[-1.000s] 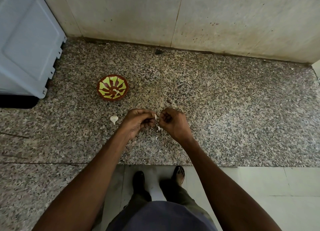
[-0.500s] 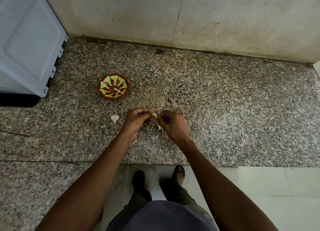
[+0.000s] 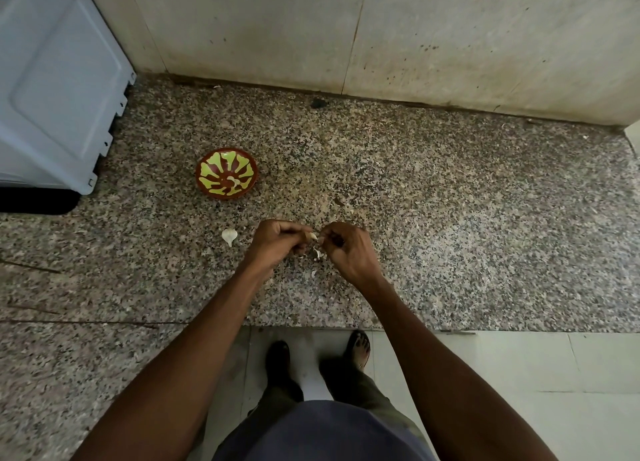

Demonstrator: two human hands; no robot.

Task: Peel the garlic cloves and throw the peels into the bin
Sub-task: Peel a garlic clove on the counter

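Note:
My left hand pinches a small garlic clove just above the speckled granite counter. My right hand meets it from the right, its fingertips pinching the skin at the clove's tip. Loose bits of peel lie on the counter below and between the hands. An unpeeled clove lies on the counter left of my left hand. A red bowl with a yellow-green pattern stands farther back left, with a pale piece inside it. No bin is in view.
A white appliance stands at the back left on the counter. A tiled wall closes the back. The counter's front edge runs above a tiled floor where my feet stand.
Both hands have drifted slightly farther from me across the counter while staying together on the clove. The bowl and the loose clove have not moved.

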